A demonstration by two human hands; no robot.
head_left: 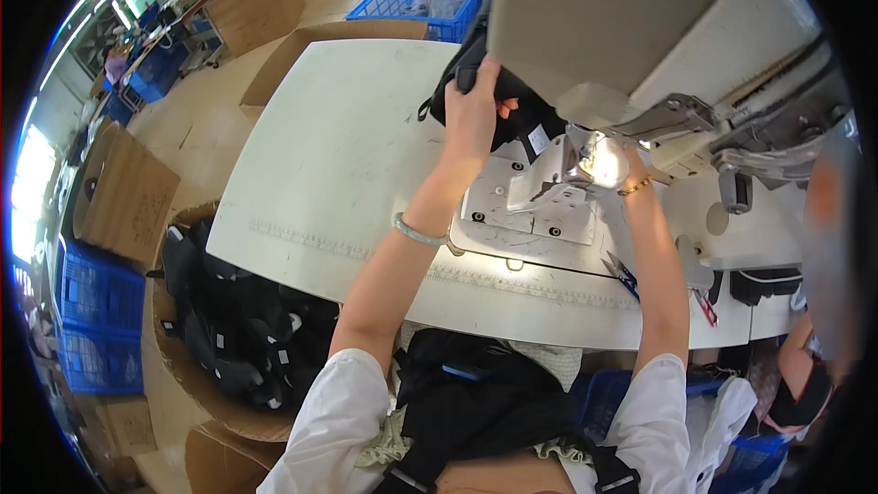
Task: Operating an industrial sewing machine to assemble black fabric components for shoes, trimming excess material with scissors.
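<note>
My left hand [471, 119] is closed on the far left side of a black fabric piece [532, 110], thumb on top and fingertips showing past its edge. The piece, with a small white label [538, 139] and a loop at its left, lies beside the head of an industrial sewing machine [608, 14]. Beyond the brightly lit needle area, my right hand [633, 167] is at the machine's presser foot. Its fingers are hidden by machine parts and glare. Small blue-handled thread snips [625, 278] lie on the white table [338, 146] near my right forearm.
A cardboard box [174, 348] of black sewn pieces [247, 329] stands left of the table. A blue crate [421, 0] sits beyond the far edge. Stacked blue crates [99, 311] and cartons line the left floor. Another person's arm [797, 361] shows at the right.
</note>
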